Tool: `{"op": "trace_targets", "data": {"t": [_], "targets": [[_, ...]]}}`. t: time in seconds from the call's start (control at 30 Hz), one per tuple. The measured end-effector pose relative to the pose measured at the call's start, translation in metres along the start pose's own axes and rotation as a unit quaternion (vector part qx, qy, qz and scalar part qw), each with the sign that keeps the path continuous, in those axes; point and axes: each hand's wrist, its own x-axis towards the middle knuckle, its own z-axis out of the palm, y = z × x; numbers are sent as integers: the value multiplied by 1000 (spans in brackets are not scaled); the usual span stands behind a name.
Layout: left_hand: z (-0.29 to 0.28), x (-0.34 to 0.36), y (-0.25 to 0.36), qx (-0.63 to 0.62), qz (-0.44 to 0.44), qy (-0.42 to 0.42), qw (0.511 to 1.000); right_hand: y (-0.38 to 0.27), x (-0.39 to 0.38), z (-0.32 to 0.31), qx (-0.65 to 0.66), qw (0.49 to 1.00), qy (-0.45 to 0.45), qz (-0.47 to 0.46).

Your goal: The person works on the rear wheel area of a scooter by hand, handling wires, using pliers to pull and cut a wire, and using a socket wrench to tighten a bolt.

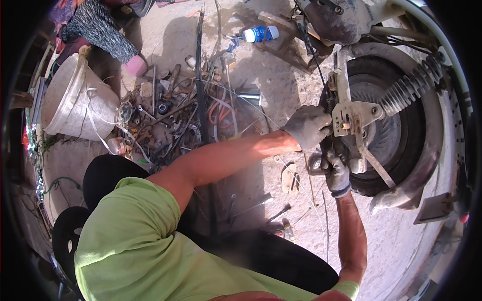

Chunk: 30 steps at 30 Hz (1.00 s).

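Both my gloved hands are at the hub side of a scooter-type wheel (419, 115). My left hand (309, 126), in a grey glove, is closed with its fingers against the left edge of a metal bracket (357, 114). Just below it, my right hand (338, 174) has its fingers curled in at dark parts under the bracket. What either hand grips is hidden by the fingers and shadow. A coil spring shock absorber (411, 86) runs from the bracket up to the right. A metal strut (377, 165) slants down from the bracket across the wheel.
Loose tools and metal parts (168, 108) lie heaped left of my arm, with a white bucket (78, 100) beyond. A blue-and-white bottle (261, 34) lies near a metal frame. Another person's grey knit-covered limb (103, 30) reaches in at upper left. A screwdriver (288, 231) lies by my leg.
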Motion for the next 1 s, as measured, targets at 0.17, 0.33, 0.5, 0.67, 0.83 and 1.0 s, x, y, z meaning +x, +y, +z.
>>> {"op": "trace_targets", "data": {"t": [0.17, 0.33, 0.5, 0.67, 0.83, 1.0], "targets": [[-7, -2, -2, -31, -64, -56, 996, 5, 1, -5, 1, 1000, -6, -7], [-2, 2, -8, -9, -101, -110, 989, 7, 2, -2, -7, 1000, 6, -1], [-11, 1, 4, 16, -46, -77, 996, 6, 1, -1, 11, 1000, 15, -9], [-8, 3, -2, 2, -96, -97, 991, 3, 3, 2, 11, 1000, 6, -18], [-6, 4, 0, 18, -37, -76, 996, 7, 3, -1, 17, 1000, 18, -13], [-7, -1, -6, -10, -52, -68, 996, 5, 3, 0, 0, 1000, 22, -2]]}}
